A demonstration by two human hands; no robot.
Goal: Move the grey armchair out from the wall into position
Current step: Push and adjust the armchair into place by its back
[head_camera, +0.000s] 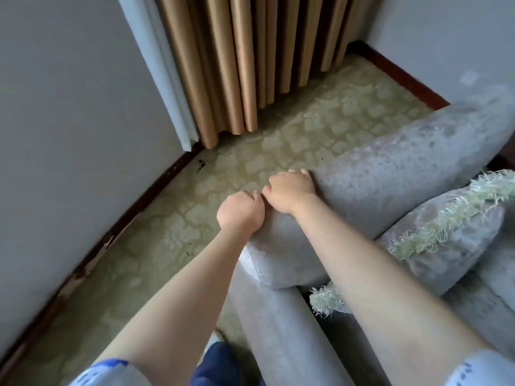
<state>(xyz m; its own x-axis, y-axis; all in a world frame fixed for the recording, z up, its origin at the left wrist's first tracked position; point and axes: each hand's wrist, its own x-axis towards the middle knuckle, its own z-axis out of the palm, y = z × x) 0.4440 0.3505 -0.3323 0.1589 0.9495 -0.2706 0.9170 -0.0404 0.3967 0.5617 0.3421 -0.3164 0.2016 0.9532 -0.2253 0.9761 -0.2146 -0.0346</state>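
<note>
both hands gripped the armchair (390, 174) back: left hand (241, 211) curled over its near corner, right hand (289, 190) clamped just beside it. the armchair stood on the carpet (278, 140), apart from the curtain (245, 59).

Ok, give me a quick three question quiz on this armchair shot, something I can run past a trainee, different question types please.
1. True or false: both the left hand and the right hand are closed on the top edge of the grey armchair.
2. Multiple choice: what hangs at the far end of the floor? A) tan curtain B) a mirror C) a bookshelf
3. Fill in: the cushion on the seat has a pale ____ along its edge.

Key: 1 true; 2 A; 3 fringe
</note>
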